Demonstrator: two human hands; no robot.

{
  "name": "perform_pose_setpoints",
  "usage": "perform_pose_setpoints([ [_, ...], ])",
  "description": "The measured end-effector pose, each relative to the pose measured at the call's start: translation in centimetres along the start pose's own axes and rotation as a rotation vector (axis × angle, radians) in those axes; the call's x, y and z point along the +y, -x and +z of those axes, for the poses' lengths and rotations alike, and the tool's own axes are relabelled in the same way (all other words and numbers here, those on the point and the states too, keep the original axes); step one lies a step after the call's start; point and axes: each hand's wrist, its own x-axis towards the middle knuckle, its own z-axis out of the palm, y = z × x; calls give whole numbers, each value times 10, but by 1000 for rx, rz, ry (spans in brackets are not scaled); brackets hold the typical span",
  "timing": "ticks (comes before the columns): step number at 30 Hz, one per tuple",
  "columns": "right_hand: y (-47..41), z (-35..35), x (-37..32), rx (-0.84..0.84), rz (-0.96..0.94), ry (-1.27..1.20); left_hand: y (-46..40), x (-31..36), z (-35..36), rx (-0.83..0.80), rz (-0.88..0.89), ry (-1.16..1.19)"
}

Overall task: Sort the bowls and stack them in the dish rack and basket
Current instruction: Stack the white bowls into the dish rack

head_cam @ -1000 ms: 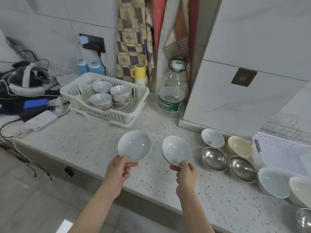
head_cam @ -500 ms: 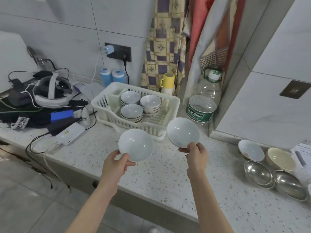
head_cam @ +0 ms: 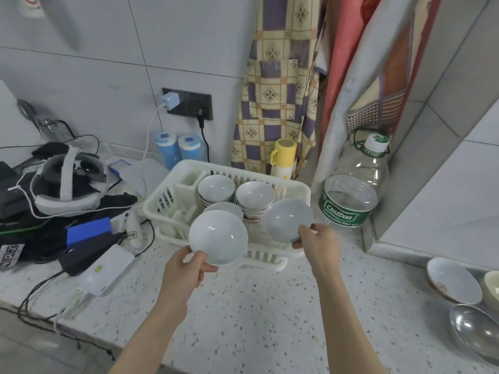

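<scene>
Bowls, both plain white, are held tilted above the worktop (head_cam: 270,319): the left hand (head_cam: 183,268) pinches one white bowl (head_cam: 218,237) by its near rim, the right hand (head_cam: 320,247) pinches the other bowl (head_cam: 286,220) likewise. The dish rack (head_cam: 172,195) lies directly ahead, beyond both. The right-hand bowl hangs nearer, over the rack's front right corner, beside the stacked bowls (head_cam: 255,197) inside.

A speckled stone counter (head_cam: 270,314) runs below a wall of large pale grey tiles (head_cam: 113,44) bearing a dark socket panel (head_cam: 187,103), with patterned cloths (head_cam: 272,85) hanging at its back edge and grey floor (head_cam: 29,352) beyond its front edge.
</scene>
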Motion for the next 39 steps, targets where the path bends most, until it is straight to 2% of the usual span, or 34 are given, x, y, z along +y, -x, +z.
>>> perform_pose_setpoints([
  [5, -26, 20, -8, -36, 35, 191, -48, 19, 4, -27, 9, -13],
  [13, -41, 41, -8, -172, 172, 194, -87, 32, 17, -80, 15, -27],
  [17, -44, 46, -5, -182, 170, 266, -96, 33, 22, -100, 14, -27],
  [39, -69, 67, -6, -473, 137, 611, -135, 31, 54, -59, -3, 42],
])
